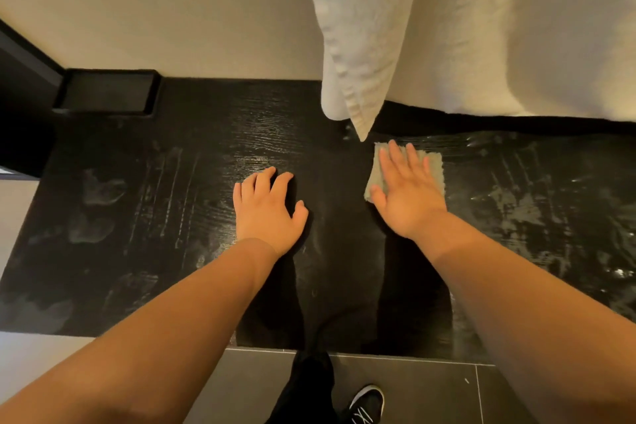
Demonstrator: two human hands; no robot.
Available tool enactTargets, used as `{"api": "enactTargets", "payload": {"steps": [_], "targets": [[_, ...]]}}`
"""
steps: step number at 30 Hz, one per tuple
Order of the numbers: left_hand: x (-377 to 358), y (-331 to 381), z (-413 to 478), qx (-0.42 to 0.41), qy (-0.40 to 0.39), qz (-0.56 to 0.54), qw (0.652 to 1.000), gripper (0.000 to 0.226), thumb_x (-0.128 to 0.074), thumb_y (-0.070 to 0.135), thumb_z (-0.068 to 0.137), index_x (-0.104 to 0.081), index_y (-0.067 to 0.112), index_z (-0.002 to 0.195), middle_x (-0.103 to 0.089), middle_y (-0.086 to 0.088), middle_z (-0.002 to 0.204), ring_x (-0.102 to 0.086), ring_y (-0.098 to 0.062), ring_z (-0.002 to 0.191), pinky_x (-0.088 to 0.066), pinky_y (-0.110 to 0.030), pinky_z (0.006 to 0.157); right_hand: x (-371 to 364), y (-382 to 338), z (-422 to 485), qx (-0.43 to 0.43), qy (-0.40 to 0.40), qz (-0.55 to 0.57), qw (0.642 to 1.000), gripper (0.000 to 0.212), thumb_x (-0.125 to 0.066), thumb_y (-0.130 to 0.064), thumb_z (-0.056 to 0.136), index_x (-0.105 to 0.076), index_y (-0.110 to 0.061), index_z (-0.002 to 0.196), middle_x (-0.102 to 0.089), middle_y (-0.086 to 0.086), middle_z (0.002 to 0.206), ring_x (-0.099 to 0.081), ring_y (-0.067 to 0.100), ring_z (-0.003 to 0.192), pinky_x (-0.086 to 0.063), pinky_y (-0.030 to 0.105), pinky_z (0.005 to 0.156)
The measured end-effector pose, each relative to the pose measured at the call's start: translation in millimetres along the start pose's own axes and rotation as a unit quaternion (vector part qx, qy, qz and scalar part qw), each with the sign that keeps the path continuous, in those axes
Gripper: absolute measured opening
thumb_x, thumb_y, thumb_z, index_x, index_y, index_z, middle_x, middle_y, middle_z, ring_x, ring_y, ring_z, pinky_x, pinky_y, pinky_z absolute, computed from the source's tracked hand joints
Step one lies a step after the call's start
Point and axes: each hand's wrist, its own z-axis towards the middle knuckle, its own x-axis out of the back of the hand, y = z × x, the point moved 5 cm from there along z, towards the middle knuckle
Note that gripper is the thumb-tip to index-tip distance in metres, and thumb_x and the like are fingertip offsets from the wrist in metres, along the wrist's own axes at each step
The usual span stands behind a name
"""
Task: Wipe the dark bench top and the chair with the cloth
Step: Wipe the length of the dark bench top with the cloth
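Looking down, we see our right hand (409,198) pressing flat on the grey cloth (436,174), fingers straight and slightly apart, cloth on the dark bench top (172,217) near our left hand (268,212), fingers loosely bent, fingertips on wood, holding nothing

The tabletop (213,155) is black with fine wood grain and pale smears. The cloth (432,165) is grey-green. The curtain (481,27) is cream.
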Motion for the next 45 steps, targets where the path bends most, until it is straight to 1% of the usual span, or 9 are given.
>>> {"api": "enactTargets", "payload": {"steps": [4, 11, 16, 22, 27, 29, 35, 39, 45], "targets": [[-7.2, 12.6, 20.6, -0.03, -0.028, 0.014, 0.999, 0.07, -0.036, 0.056, 0.097, -0.028, 0.036, 0.164, -0.015, -0.001, 0.175, -0.008, -0.031, 0.162, -0.003, -0.061, 0.13, 3.2, -21.7, 2.0, -0.064, 0.019, 0.029, 0.997, 0.075, -0.019, -0.049, 0.104, 0.006, -0.018, 0.168, 0.01, 0.006, 0.175, 0.013, 0.034, 0.16, 0.01, 0.051, 0.128], [-14.9, 12.5, 23.5, -0.038, -0.029, 0.036, 0.998, 0.071, -0.03, 0.057, 0.1, -0.019, 0.037, 0.167, -0.004, 0.003, 0.178, 0.001, -0.026, 0.164, 0.0, -0.062, 0.129, 11.8, -87.8, 53.0, 0.135, 0.0, 0.046, 0.99, 0.068, -0.02, -0.05, 0.107, 0.001, -0.027, 0.168, 0.011, -0.004, 0.176, 0.016, 0.023, 0.16, 0.005, 0.05, 0.13], [-12.2, 14.3, 24.4, -0.037, -0.028, 0.037, 0.998, 0.07, -0.029, 0.057, 0.099, -0.02, 0.038, 0.166, -0.007, 0.002, 0.178, -0.001, -0.027, 0.163, -0.002, -0.062, 0.129, 23.0, -41.0, 62.7, 0.013, 0.046, 0.042, 0.998, 0.07, -0.023, -0.047, 0.105, -0.008, -0.021, 0.168, -0.013, 0.012, 0.174, -0.009, 0.035, 0.158, -0.001, 0.049, 0.13], [-11.5, 14.3, 25.4, -0.032, -0.033, 0.036, 0.998, 0.069, -0.03, 0.056, 0.1, -0.02, 0.038, 0.166, -0.008, 0.002, 0.177, -0.002, -0.027, 0.163, -0.001, -0.061, 0.13, 9.0, 12.1, 27.3, -0.151, 0.051, 0.074, 0.984, 0.071, -0.022, -0.046, 0.106, -0.004, -0.019, 0.168, 0.0, 0.006, 0.176, 0.006, 0.035, 0.161, 0.008, 0.051, 0.129], [-12.6, 13.6, 23.9, -0.037, -0.027, 0.034, 0.998, 0.07, -0.03, 0.057, 0.1, -0.02, 0.038, 0.166, -0.008, 0.003, 0.177, -0.001, -0.026, 0.163, -0.001, -0.061, 0.13, 9.6, -66.8, 37.6, 0.06, 0.011, 0.058, 0.996, 0.065, -0.015, -0.049, 0.108, 0.004, -0.032, 0.168, 0.011, -0.001, 0.176, 0.015, 0.033, 0.16, 0.015, 0.052, 0.127], [-12.7, 13.5, 24.1, -0.04, -0.022, 0.033, 0.998, 0.07, -0.03, 0.057, 0.099, -0.021, 0.038, 0.166, -0.009, 0.003, 0.177, -0.002, -0.026, 0.163, -0.001, -0.061, 0.13, 13.5, -63.4, 46.5, 0.083, 0.008, 0.049, 0.995, 0.067, -0.022, -0.047, 0.107, 0.001, -0.032, 0.168, 0.007, -0.001, 0.176, 0.011, 0.032, 0.16, 0.016, 0.05, 0.127], [-12.3, 13.1, 24.0, -0.041, -0.023, 0.036, 0.998, 0.07, -0.027, 0.056, 0.099, -0.023, 0.036, 0.166, -0.011, 0.001, 0.177, -0.005, -0.029, 0.163, -0.002, -0.063, 0.129, 13.1, 44.6, 31.9, -0.092, 0.059, 0.047, 0.993, 0.072, -0.024, -0.048, 0.101, -0.006, -0.028, 0.168, -0.009, 0.002, 0.176, -0.003, 0.036, 0.16, -0.003, 0.056, 0.129], [-13.1, 16.8, 24.1, -0.043, -0.041, 0.051, 0.997, 0.07, -0.027, 0.055, 0.101, -0.018, 0.036, 0.167, -0.008, -0.002, 0.177, -0.002, -0.032, 0.163, 0.0, -0.064, 0.129, 12.4, 59.5, 12.1, -0.159, 0.018, 0.062, 0.985, 0.073, -0.024, -0.047, 0.103, 0.003, -0.027, 0.168, 0.005, 0.003, 0.176, 0.009, 0.035, 0.16, 0.008, 0.054, 0.128], [-8.1, 37.1, 28.3, -0.042, -0.019, -0.027, 0.999, 0.058, -0.049, 0.033, 0.102, -0.044, 0.03, 0.16, -0.028, -0.005, 0.173, -0.015, -0.033, 0.161, -0.005, -0.062, 0.13, 4.4, -10.5, 12.5, 0.043, -0.026, 0.017, 0.999, 0.08, -0.017, -0.058, 0.097, 0.007, -0.028, 0.167, 0.014, 0.001, 0.175, 0.018, 0.033, 0.159, 0.013, 0.052, 0.127]]}}
